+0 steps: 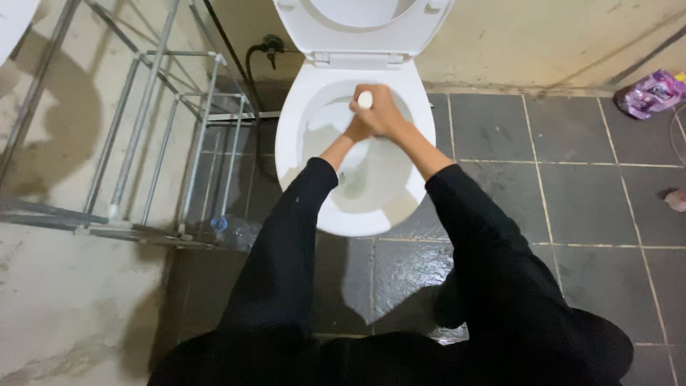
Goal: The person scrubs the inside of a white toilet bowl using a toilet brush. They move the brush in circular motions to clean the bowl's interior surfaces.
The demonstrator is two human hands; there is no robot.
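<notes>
Gripping a white brush handle [365,99] with both hands, I kept my right hand [386,114] and left hand [357,129] closed tightly around it, fingers curled. It stood over the open toilet bowl [357,207], beside a metal rack [164,143].

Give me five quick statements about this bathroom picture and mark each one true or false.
1. Both hands grip one white handle over the toilet bowl. True.
2. The toilet lid is shut. False: it is raised against the wall.
3. A metal rack stands left of the toilet. True.
4. A red bucket sits on the floor at the right. False: a purple packet lies there by the wall.
5. The person wears short sleeves. False: black sleeves reach nearly to the wrists.
</notes>
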